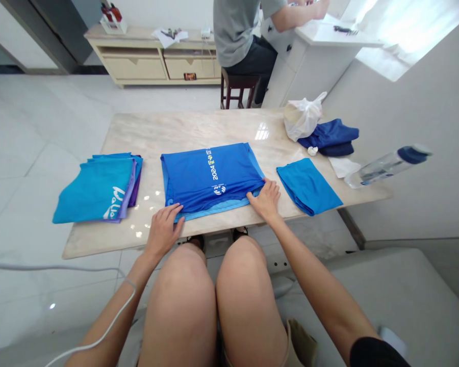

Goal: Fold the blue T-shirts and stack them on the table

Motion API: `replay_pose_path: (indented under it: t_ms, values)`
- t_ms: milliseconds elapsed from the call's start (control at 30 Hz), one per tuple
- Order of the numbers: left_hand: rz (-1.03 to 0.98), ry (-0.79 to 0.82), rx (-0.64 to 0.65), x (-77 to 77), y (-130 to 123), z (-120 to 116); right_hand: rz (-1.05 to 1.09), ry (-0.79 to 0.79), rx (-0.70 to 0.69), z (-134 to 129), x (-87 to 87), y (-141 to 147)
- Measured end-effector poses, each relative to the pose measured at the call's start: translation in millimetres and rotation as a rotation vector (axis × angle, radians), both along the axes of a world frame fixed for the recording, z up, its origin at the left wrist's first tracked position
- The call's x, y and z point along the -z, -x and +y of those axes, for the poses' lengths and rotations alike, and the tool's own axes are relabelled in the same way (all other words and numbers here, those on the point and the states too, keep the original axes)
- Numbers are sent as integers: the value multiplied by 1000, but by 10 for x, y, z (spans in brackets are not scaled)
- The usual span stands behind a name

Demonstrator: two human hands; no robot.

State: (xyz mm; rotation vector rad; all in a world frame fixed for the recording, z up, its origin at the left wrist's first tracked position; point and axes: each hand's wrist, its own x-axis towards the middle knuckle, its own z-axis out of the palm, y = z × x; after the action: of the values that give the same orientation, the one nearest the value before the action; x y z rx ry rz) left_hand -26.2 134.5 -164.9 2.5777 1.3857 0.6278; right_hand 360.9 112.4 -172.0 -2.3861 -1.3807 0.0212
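Note:
A bright blue T-shirt (191, 176) with white and yellow print, "2024" among it, lies folded on the stone-look table in front of me. Its lighter blue inner side shows along the near edge, where the top layer is creased. At the near left corner, my left hand (164, 228) has thumb and fingers closed on the fabric. My right hand (266, 200) grips the near right corner, thumb on the lighter edge. A smaller folded blue cloth (309, 184) lies just right of that hand. To the left sits a stack of folded teal and purple garments (95, 188).
A clear bottle with a blue lid (390, 165) stands at the table's right end. Behind it are a white plastic bag (303, 116) and dark blue cloth (331, 136). A person (237, 35) sits beyond the table on a stool. A white cable (110, 326) crosses my left forearm.

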Motion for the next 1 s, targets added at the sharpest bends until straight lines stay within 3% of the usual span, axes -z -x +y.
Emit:
replay_pose_path:
  t_ms: [167,267,367,467,533,600,667,767,900,1000]
  values:
    - [-15,12,-30,87,-16,-18,-10,-51,94,-94,-39,-122]
    - [-54,22,-59,-24,-41,-45,57,-87,220,-284,-114,-304]
    - [-196,56,-147,-339,-70,-177,176,-208,265,-591,-250,-355]
    - [-449,277,-229,-818,-90,-454,414,-333,201,-978,-480,-178]
    - [-572,470,-213,-1154,-118,-720,633,-349,75,-1256,-691,51]
    - [-583,537,-132,-1439,-180,-1032,827,-294,-135,-1520,-933,314]
    - [-481,428,-73,-1641,-280,-1362,922,-224,-319,-1735,-1171,550]
    - [-207,127,-117,-1785,-469,-1826,806,-184,-434,-1917,-1453,788]
    - [141,-97,-106,-1768,-662,-2281,410,-116,-522,-1924,-1694,960]
    - [252,-163,-72,-1708,-711,-2434,199,52,-487,-1845,-1855,1064]
